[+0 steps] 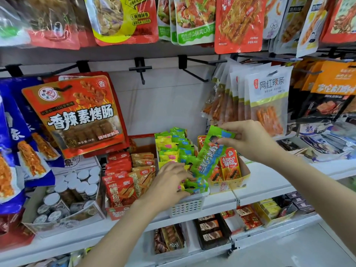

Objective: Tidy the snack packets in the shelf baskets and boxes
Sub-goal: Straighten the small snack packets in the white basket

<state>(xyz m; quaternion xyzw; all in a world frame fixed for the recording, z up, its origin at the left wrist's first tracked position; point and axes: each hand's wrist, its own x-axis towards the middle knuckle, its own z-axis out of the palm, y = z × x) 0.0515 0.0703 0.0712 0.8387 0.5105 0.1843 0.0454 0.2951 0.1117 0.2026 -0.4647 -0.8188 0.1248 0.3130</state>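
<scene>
White basket (187, 206): rows of green and yellow packets (174, 149).
Right hand (248, 140): fingers pinch a long green packet (209, 156) by its top.
Left hand (169, 185): fingers curled on front packets.

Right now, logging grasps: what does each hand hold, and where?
Right hand pinches the green packet by its top edge. Left hand fingers grip packets at the white basket front.
</scene>
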